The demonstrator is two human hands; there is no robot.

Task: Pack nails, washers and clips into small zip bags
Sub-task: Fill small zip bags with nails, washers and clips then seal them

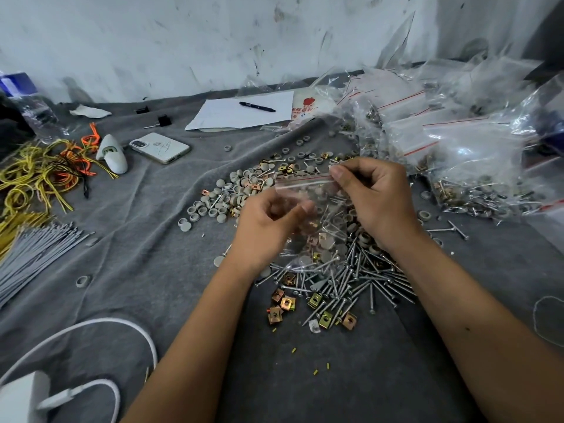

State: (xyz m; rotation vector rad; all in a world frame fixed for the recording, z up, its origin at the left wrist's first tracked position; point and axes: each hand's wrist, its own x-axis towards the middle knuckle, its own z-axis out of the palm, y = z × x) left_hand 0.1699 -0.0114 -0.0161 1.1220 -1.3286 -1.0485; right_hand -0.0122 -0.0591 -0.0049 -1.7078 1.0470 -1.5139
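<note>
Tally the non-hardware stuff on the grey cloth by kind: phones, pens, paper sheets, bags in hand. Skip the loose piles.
Phone: 1
Pen: 1
Paper sheet: 1
Small zip bag in hand: 1, held by the left hand and the right hand
Total: 4

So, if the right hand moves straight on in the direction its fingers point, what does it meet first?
The right hand points left along the zip bag it pinches. Past the bag's top, it would probably meet the grey washers first; depth is unclear.
</note>
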